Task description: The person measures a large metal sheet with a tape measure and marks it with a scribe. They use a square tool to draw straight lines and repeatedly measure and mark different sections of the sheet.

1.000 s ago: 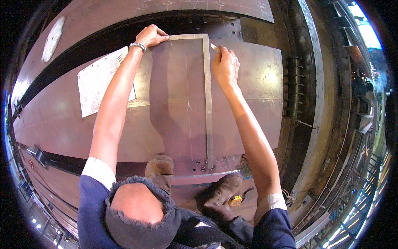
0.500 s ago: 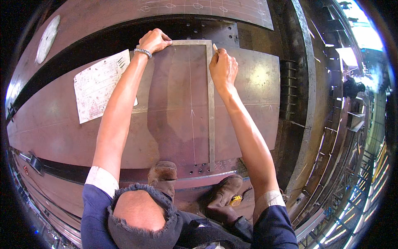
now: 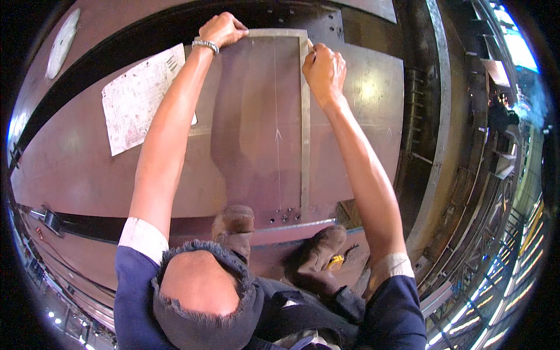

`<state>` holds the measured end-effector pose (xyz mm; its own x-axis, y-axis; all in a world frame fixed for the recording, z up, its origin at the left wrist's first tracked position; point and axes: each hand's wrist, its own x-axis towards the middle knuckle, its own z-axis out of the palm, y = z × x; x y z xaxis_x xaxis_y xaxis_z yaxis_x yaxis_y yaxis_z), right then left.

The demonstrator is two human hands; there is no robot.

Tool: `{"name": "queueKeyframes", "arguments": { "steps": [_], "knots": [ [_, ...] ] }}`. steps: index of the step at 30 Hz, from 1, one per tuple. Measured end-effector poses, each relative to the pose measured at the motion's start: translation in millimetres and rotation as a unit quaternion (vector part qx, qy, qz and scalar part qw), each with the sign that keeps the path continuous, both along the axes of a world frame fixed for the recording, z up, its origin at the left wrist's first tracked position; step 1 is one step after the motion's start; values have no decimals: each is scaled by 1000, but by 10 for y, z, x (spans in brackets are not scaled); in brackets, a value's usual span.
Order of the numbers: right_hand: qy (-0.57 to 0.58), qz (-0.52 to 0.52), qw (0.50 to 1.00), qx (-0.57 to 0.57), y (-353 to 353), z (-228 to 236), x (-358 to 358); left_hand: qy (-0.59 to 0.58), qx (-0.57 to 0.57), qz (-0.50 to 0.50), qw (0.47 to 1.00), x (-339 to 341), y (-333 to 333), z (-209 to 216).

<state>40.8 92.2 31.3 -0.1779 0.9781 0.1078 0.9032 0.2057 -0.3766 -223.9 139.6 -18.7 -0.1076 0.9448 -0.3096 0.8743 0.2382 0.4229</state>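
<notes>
A large L-shaped metal square lies on a brownish steel plate, its long blade running toward me and its short arm along the plate's far edge. My left hand is closed on that short arm near its left end. Just right of the square's corner, my right hand pinches a thin pale stick of chalk, mostly hidden by the fingers, its tip beside the blade. Left of the blade, a thin white line with an arrow mark runs parallel to it.
A creased paper drawing rests on the plate, partly behind my left forearm. By my boots is a yellow tape measure. Dark gaps and steel beams border the plate. Bluish smoke rises at far right.
The plate, square and both hands appear higher in the picture and slightly to the right, as the view has shifted. Both hands keep their holds at about the same places along the square.
</notes>
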Motion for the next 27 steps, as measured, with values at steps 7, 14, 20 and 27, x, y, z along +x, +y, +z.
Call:
{"name": "queueKeyframes", "arguments": {
  "steps": [7,14,20,27],
  "knots": [
    [-34,36,994,-96,-1114,110,571,-21,35,21,999,114,-45,182],
    [-99,14,945,-313,-3064,601,1140,-12,32,45,998,64,-98,233],
    [-79,-12,926,-370,-3845,570,1530,-22,21,33,999,111,-71,229],
    [-62,-166,899,-400,-3384,706,1970,-16,67,-23,997,27,-73,9]
  ]
}}
